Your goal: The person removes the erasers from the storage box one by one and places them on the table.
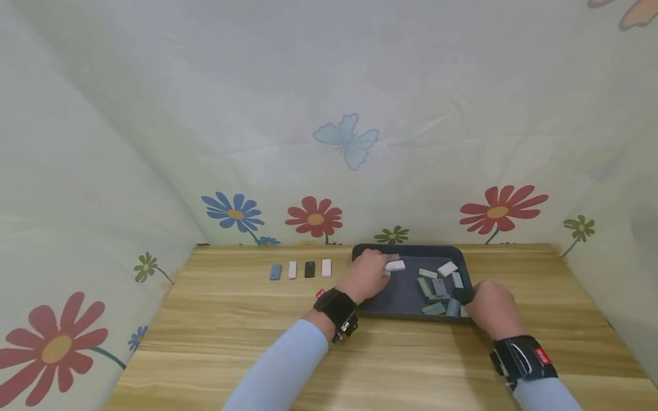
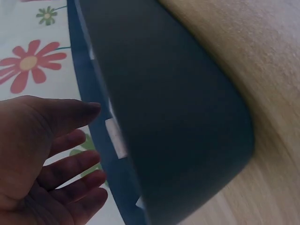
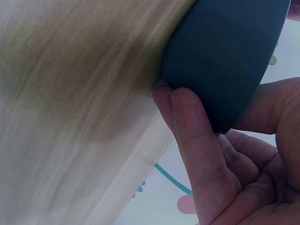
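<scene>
My left hand [image 1: 364,277] reaches over the left end of a dark tray [image 1: 403,292], close to a white block [image 1: 395,266] inside it. In the left wrist view the fingers of that hand [image 2: 61,154] are loosely bent, with nothing seen between them and the thumb. At the tray's front right corner, my right hand [image 1: 496,308] grips the wall. The right wrist view shows its thumb on one side of the tray [image 3: 225,56] and fingers on the other. Several small green, blue, grey and white blocks [image 1: 439,287] lie jumbled in the tray's right half.
Left of the tray, a blue block [image 1: 275,272], a white block [image 1: 292,270], a black block [image 1: 309,269] and another white block [image 1: 326,268] stand spaced in a row on the wooden table [image 1: 221,325]. A flower-printed cloth [image 1: 411,171] hangs behind the table.
</scene>
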`<state>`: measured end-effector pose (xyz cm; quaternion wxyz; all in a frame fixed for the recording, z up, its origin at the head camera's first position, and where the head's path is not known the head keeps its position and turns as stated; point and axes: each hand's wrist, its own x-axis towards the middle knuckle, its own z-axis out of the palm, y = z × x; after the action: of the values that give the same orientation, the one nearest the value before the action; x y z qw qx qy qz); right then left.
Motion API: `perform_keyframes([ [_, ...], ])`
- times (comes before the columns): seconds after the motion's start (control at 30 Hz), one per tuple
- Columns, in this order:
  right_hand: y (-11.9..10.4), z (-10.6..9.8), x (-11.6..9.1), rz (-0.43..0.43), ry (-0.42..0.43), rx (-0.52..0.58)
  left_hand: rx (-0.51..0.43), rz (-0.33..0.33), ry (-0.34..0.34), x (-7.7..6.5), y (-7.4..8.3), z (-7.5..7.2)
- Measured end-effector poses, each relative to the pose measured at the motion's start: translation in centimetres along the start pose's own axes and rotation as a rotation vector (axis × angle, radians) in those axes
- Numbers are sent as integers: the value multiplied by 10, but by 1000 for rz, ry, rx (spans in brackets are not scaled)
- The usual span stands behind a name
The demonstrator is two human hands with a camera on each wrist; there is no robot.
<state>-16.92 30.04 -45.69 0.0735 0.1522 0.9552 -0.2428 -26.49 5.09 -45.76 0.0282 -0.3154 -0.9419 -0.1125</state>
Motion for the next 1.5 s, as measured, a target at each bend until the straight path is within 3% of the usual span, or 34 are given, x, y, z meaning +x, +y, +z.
perform_keyframes([
  [0.17,-2,-1,2,-7,4,-3,44,5,-43,2,3,5],
  [0.37,-3,-2,4,-28,27,-12,168,19,-98,0,7,3],
  [0.67,-2,-2,2,-88,55,-15,243,19,-83,-5,10,9],
  [0.97,-3,-1,0,-57,33,-8,358,68,-110,-6,15,5],
  [1.23,-2,0,-1,-56,33,-10,297,106,-165,-10,20,6],
  [1.5,1,0,0,-61,40,-31,194,103,-237,-19,26,4],
])
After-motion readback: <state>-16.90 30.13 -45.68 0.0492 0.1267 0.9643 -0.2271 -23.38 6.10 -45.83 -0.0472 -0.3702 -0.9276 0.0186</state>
